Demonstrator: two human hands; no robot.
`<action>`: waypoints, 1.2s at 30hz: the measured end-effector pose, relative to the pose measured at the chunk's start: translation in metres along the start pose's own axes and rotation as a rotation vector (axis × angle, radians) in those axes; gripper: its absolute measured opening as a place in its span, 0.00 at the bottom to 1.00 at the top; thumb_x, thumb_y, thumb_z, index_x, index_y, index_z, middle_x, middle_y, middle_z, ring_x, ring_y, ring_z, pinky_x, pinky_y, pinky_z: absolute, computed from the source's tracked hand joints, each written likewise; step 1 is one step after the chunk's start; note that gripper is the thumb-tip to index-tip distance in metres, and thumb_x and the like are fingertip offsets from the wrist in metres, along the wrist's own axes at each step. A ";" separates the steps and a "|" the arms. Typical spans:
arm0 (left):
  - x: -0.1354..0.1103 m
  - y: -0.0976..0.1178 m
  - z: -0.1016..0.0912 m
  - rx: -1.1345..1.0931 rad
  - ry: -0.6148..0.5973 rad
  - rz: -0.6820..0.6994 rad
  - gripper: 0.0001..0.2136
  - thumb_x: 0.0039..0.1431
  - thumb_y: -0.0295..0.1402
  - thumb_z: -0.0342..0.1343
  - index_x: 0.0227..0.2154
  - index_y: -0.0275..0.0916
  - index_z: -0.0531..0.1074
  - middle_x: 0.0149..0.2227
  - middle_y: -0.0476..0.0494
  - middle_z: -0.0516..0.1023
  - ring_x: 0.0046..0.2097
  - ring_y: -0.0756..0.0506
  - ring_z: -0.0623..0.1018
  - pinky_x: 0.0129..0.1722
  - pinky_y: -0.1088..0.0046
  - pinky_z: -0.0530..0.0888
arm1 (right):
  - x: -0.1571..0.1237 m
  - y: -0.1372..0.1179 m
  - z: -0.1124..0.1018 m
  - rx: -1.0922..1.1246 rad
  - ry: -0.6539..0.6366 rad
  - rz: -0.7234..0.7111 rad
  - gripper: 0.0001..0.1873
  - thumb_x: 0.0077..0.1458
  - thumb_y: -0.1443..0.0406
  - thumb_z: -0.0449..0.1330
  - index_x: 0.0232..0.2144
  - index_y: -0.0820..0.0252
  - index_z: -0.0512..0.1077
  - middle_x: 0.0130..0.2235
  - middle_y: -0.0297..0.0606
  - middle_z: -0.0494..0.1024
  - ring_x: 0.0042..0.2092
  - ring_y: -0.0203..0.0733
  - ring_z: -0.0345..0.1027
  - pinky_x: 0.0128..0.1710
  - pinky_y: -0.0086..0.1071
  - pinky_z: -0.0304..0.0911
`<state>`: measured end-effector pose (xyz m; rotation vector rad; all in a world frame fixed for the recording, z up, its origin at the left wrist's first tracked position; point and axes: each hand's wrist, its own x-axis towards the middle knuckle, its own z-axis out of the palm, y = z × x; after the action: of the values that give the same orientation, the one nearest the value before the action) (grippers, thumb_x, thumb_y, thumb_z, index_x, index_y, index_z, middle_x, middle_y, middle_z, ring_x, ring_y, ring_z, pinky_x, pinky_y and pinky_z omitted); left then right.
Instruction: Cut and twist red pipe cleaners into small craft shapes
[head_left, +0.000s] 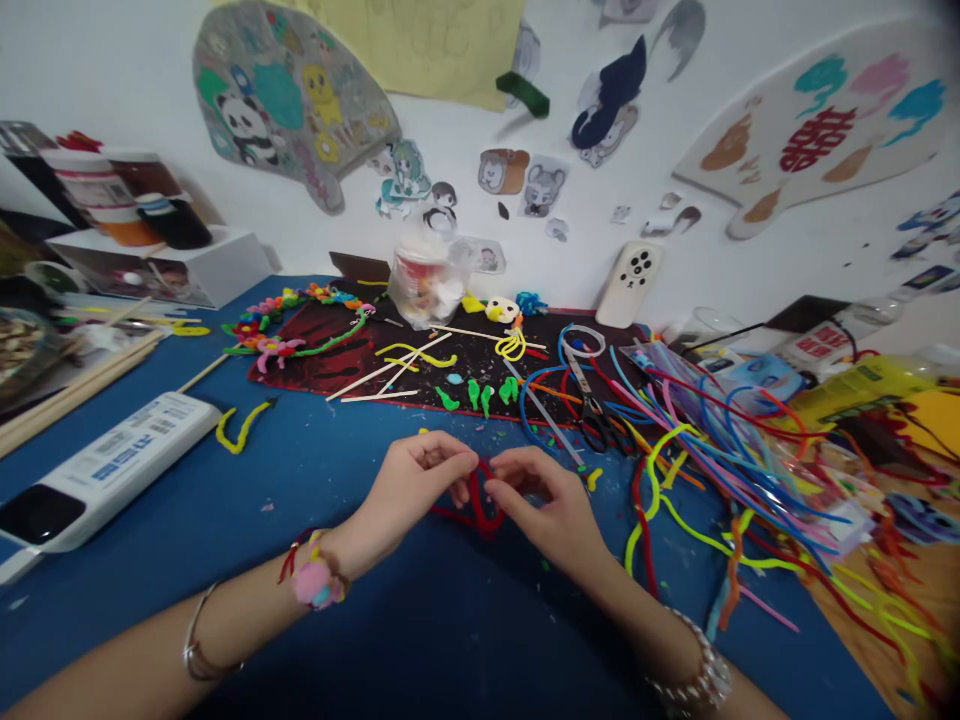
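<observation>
Between my hands, over the blue table, is a dark red pipe cleaner (487,518) bent into a loop, with a length trailing left under my left hand. My left hand (424,475) pinches it from the left, thumb against the curled fingers. From the right, my right hand (544,495) grips the same pipe cleaner between thumb and forefinger. Just beyond my hands lie several small green twisted pieces (485,397) and a light blue oval piece (454,379). A short yellow piece (594,480) rests close to my right hand.
Scissors (596,425) lie right of centre, beside a large heap of coloured pipe cleaners (720,450). A white power strip (112,470) is at the left. Thin wooden sticks (390,368) and a flowered hoop (300,350) lie further back. A phone (630,283) leans on the wall.
</observation>
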<state>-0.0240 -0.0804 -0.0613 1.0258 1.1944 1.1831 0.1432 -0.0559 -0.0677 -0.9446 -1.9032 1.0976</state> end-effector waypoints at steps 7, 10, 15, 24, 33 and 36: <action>0.003 0.009 -0.002 -0.155 0.085 -0.088 0.07 0.50 0.33 0.56 0.24 0.34 0.69 0.19 0.51 0.71 0.21 0.53 0.71 0.22 0.78 0.68 | -0.002 0.006 -0.004 -0.487 -0.048 -0.432 0.05 0.54 0.63 0.57 0.33 0.58 0.71 0.36 0.41 0.73 0.38 0.39 0.68 0.37 0.32 0.64; 0.004 0.010 -0.002 -0.179 0.086 -0.097 0.06 0.50 0.33 0.56 0.24 0.34 0.69 0.19 0.50 0.71 0.22 0.53 0.71 0.22 0.78 0.68 | -0.002 0.011 -0.003 -0.519 -0.036 -0.466 0.04 0.55 0.64 0.56 0.33 0.58 0.70 0.36 0.41 0.73 0.39 0.39 0.68 0.38 0.31 0.65; 0.004 0.010 -0.003 -0.198 0.097 -0.134 0.07 0.49 0.33 0.57 0.24 0.33 0.69 0.19 0.50 0.72 0.22 0.53 0.71 0.23 0.78 0.68 | -0.002 0.012 -0.005 -0.648 -0.051 -0.558 0.05 0.56 0.68 0.54 0.35 0.59 0.69 0.37 0.43 0.75 0.39 0.40 0.70 0.38 0.32 0.66; 0.005 0.004 -0.005 -0.244 0.070 -0.142 0.09 0.50 0.35 0.57 0.28 0.32 0.70 0.25 0.47 0.74 0.27 0.52 0.74 0.30 0.76 0.72 | -0.005 0.015 -0.010 -0.675 0.023 -0.604 0.07 0.55 0.72 0.53 0.35 0.59 0.69 0.38 0.43 0.77 0.41 0.41 0.72 0.41 0.32 0.69; 0.005 0.001 -0.005 -0.272 0.055 -0.151 0.09 0.51 0.35 0.57 0.28 0.33 0.69 0.26 0.46 0.75 0.29 0.50 0.76 0.33 0.74 0.73 | -0.007 0.018 -0.009 -0.610 0.085 -0.580 0.07 0.54 0.73 0.55 0.34 0.59 0.71 0.39 0.43 0.78 0.42 0.41 0.73 0.43 0.32 0.70; 0.006 0.000 -0.005 -0.271 0.047 -0.157 0.09 0.52 0.35 0.57 0.29 0.32 0.69 0.26 0.45 0.75 0.30 0.49 0.77 0.34 0.73 0.73 | -0.007 0.018 -0.009 -0.635 0.100 -0.565 0.08 0.55 0.72 0.54 0.35 0.59 0.71 0.39 0.41 0.78 0.41 0.41 0.73 0.42 0.31 0.70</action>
<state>-0.0295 -0.0750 -0.0624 0.6920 1.0943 1.2111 0.1586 -0.0518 -0.0820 -0.6787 -2.2757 0.1086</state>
